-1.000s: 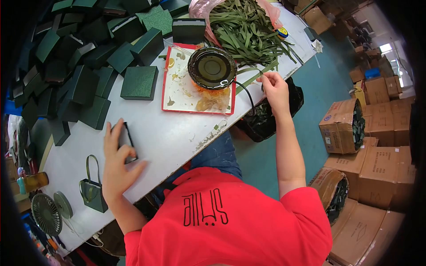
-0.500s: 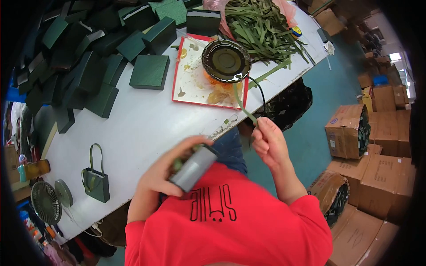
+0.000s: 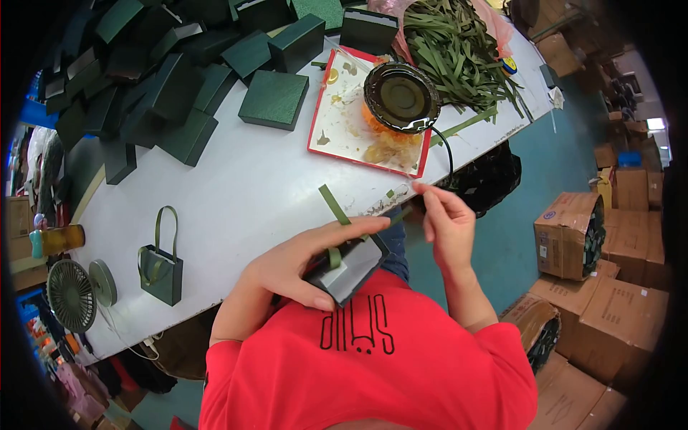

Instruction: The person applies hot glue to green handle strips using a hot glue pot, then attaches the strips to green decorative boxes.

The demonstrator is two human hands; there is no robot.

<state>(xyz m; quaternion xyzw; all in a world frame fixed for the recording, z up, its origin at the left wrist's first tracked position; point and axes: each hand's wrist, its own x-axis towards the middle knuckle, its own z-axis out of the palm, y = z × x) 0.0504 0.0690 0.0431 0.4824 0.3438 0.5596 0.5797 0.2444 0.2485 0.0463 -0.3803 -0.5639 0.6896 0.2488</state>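
Observation:
In my left hand (image 3: 315, 261) is a small dark green gift bag (image 3: 351, 283), tilted, its pale grey inside facing up. My fingers and thumb wrap around its sides. A green ribbon (image 3: 333, 204) sticks out beyond my fingers, and a ribbon loop (image 3: 334, 258) shows at the bag's opening. Another ribbon end (image 3: 400, 215) points from the bag toward my right hand (image 3: 448, 222). That hand is raised just right of the bag, index finger stretched out and the others partly curled, with nothing visible in it. A similar finished-looking bag (image 3: 161, 276) with ribbon handles stands on the table.
Many dark green boxes (image 3: 274, 100) crowd the table's far left. A red-rimmed tray (image 3: 337, 147) carries a round black pan (image 3: 401, 97) of dark liquid. Beyond it lies a ribbon pile (image 3: 462, 61). A small fan (image 3: 72, 295) stands left; cartons (image 3: 566, 233) are stacked right.
My right hand has let go of the ribbon it was pinching and moved slightly right. The bag in my left hand has shifted right and turned, and its ribbon now juts out.

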